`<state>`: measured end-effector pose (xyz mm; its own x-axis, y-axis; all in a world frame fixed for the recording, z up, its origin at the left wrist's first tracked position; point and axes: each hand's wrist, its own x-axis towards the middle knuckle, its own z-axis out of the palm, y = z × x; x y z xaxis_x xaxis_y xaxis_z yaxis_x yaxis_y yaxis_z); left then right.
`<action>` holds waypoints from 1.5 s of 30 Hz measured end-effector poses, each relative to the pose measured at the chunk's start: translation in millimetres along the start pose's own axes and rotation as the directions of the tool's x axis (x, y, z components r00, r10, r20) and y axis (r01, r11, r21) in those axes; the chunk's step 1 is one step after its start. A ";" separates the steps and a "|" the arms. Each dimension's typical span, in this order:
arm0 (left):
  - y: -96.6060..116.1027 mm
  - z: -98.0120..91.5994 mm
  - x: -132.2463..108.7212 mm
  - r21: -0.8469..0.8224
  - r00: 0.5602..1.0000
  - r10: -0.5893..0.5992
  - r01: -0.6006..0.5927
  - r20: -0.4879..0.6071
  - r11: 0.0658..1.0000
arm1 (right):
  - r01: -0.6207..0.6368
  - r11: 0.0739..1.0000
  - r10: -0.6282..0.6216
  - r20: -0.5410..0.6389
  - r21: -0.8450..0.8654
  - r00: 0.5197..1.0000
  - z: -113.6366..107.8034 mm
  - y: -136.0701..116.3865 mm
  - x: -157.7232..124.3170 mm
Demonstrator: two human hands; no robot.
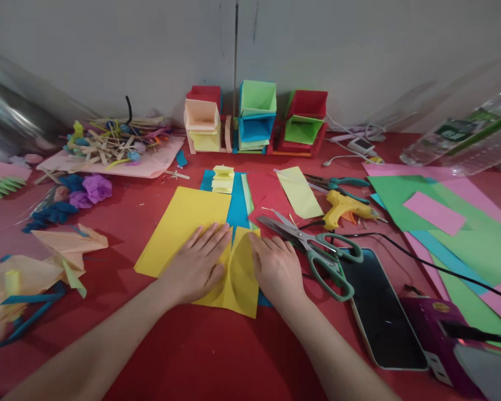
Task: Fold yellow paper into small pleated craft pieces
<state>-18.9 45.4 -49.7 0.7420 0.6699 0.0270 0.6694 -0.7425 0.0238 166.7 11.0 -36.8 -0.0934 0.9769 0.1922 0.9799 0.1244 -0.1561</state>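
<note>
My left hand [198,264] lies flat, fingers stretched out, across a large yellow sheet [183,214] and the left part of a smaller yellow paper [242,278]. That smaller paper has a raised crease down its middle. My right hand [278,267] is closed with curled fingers at its right edge, thumb and index finger at the paper's upper right corner. Blue paper [239,209] shows underneath. Just right of my right hand lie green-handled scissors [313,239], blades apart. A pleated pale yellow strip [222,179] sits beyond the yellow sheets.
Folded paper boxes [256,125] stand along the wall. At right are a yellow glue gun [346,209], pliers [346,182], a phone [384,312], a black cable, coloured sheets [476,250] and plastic bottles [467,133]. Craft sticks [112,145] and crepe-paper flowers [94,189] lie left.
</note>
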 end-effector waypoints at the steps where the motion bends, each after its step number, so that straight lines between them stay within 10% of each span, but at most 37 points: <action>1: -0.1 0.4 0.0 0.001 1.000 0.000 0.000 -0.001 1.000 | 0.001 1.000 -0.001 -0.002 0.006 1.000 -1.2 0.2 -0.9; 45: 1.1 -0.2 -10.9 0.001 1.000 -0.018 0.018 0.008 1.000 | 0.034 0.992 -0.034 0.001 0.122 0.999 -9.6 -9.1 -49.5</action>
<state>-26.2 37.3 -49.8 0.7300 0.6832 0.0187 0.6828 -0.7302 0.0236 164.1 -40.2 -35.6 -0.1272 0.9723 0.1963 0.9472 0.1777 -0.2668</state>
